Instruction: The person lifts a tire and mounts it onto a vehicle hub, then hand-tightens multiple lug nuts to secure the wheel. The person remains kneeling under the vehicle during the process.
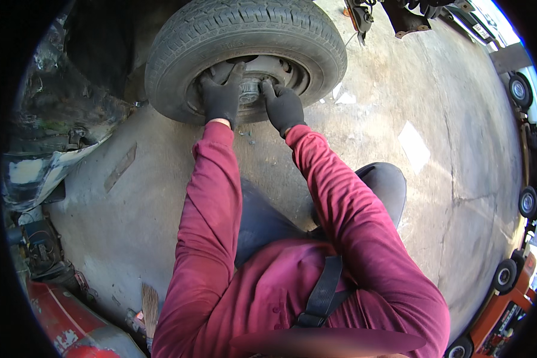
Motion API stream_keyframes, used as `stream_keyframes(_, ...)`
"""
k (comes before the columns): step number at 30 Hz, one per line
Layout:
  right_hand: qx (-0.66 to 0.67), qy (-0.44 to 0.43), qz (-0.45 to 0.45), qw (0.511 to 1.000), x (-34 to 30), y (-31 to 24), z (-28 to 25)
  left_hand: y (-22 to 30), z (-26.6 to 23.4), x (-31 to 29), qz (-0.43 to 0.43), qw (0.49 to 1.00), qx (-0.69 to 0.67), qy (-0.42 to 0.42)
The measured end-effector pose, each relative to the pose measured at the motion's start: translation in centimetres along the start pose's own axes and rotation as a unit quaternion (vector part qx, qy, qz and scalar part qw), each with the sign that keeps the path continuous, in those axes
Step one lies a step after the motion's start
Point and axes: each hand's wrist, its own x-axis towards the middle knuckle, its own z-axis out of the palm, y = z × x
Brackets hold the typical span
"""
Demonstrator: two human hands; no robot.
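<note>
A car wheel stands upright before me, with a black treaded tyre around a dark, dirty steel rim and a ridged metal hub at its centre. My left hand, in a dark glove, holds the rim left of the hub, thumb pointing up; its other fingertips are partly hidden in the rim. Just right of the hub, my gloved right hand has thumb and fingers closed together against the wheel face. Whatever small thing those fingers may hold is too hidden to make out.
Worn vehicle bodywork stands close on my left, above a red panel and a broom. A white sheet and a flat strip lie on the concrete floor. Parked vehicles, one orange, line the right.
</note>
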Motion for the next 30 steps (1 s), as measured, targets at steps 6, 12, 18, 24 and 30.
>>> stream_keyframes(6,0.143,0.004,0.077,0.987,0.0,0.3,0.8,-1.1,-0.1,0.7,0.045,0.998,-0.042,-0.028)
stream_keyframes(12,0.136,0.059,0.079,0.986,-0.2,-0.4,0.7,-1.6,0.2,0.9,0.060,0.998,-0.015,0.004)
stream_keyframes(18,-0.004,0.068,0.049,0.996,-0.9,-3.0,-1.1,-1.5,0.1,0.8,0.043,0.998,-0.051,-0.018)
stream_keyframes(24,0.047,0.081,0.020,0.995,-0.5,-2.0,-0.3,-1.2,0.1,0.6,0.057,0.998,-0.026,-0.004)
stream_keyframes(30,0.111,0.072,0.013,0.991,-0.3,-1.1,0.6,-1.4,0.0,0.8,0.056,0.997,-0.055,-0.019)
